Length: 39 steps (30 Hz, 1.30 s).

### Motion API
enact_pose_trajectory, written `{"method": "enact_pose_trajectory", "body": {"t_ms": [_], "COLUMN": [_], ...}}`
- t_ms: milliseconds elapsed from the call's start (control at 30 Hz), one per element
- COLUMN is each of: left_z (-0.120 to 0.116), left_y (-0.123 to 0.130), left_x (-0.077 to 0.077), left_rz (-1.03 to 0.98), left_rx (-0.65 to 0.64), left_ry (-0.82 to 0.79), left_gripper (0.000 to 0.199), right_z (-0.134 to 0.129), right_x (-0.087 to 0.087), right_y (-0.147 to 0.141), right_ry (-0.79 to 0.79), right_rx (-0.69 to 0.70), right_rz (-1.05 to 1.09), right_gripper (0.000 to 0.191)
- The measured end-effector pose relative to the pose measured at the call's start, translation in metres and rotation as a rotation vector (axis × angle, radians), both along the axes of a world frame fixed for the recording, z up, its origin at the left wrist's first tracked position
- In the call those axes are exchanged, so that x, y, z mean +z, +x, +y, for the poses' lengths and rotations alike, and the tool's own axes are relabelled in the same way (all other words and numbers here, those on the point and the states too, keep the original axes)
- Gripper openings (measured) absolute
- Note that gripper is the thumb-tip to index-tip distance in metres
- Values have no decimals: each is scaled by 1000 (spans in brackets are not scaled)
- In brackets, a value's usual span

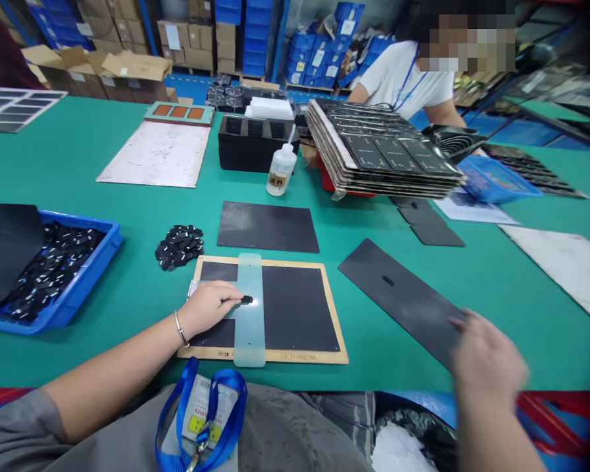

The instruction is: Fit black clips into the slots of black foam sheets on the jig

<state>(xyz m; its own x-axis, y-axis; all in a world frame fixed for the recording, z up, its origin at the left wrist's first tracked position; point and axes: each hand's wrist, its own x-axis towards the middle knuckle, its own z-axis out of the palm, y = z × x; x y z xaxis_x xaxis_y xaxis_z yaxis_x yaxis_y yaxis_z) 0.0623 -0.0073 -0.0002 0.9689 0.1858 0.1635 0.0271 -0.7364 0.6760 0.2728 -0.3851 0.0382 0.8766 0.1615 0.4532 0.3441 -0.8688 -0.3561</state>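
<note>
My left hand (211,307) pinches a small black piece (246,299) over a frosted plastic strip (250,331). That strip lies across a wood-edged board (334,314) with dark panels. Off to the right, my right hand (484,360), smeared by motion, grips the near end of a long black sheet (413,298). A single small black piece (388,280) rests on that sheet. Behind the board lies another black sheet (269,227). A pile of small black pieces (179,247) sits at the board's far left corner.
A blue tray (91,262) of small black parts stands at the left, partly covered by a dark sheet. Farther back are a squeeze bottle (281,172), a black box (248,154) and a tall stack of panels (381,151). A co-worker (403,78) is across the table.
</note>
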Motion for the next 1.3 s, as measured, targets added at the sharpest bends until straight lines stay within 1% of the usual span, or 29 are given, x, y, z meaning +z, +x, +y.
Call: {"method": "enact_pose_trajectory", "body": {"t_ms": [33,67,100,133,167,200,233,267,333,433,567,667,900,1000,1067,1133,1200,1300], "left_z": [-1,-2,-2,-2,-2,-2,-2,-2,-2,-3,-5,-6,-8,-7,-7,-6,-6,-7], "left_y": [0,0,0,0,1,1,1,1,2,3,4,4,7,6,3,-2,-9,-16], "left_x": [0,-1,-2,-2,-3,-4,-6,-7,-9,-14,-20,-21,-20,-17,-14,-11,-8,-5], "left_rz": [-16,-30,-43,-57,-69,-78,-82,-81,-71,-61,-59,-52,-22,-7,55,148,210,228], "left_rx": [-2,-4,-6,-8,-8,-7,-5,-1,3,-11,-53,-57,-89,-125,-118,-104,-116,-152], "left_ry": [18,32,40,44,46,48,52,58,76,126,220,270,285,328,404,498,574,637], "left_gripper": [20,21,21,21,21,20,20,20,21,23,25,26,28,29,28,29,31,36], "right_z": [32,67,102,133,160,181,195,203,208,203,201,202,202,201,200,200,200,201], "right_x": [-2,-4,-6,-9,-12,-16,-19,-24,-31,-37,-38,-38,-40,-41,-40,-38,-35,-30], "right_y": [-6,-15,-25,-37,-49,-60,-68,-73,-76,-70,-69,-71,-72,-77,-81,-86,-90,-95], "right_ry": [-11,-36,-105,-191,-276,-358,-426,-482,-546,-568,-562,-559,-547,-546,-546,-553,-567,-583], "right_rx": [116,291,547,766,920,1031,1106,1149,1170,1147,1132,1126,1107,1079,1066,1057,1048,1041], "right_rz": [17,51,73,89,103,122,140,160,191,208,217,218,230,222,205,187,172,163], "right_gripper": [58,48,44,43,45,50,55,60,65,66,67,68,67,59,49,43,41,40]}}
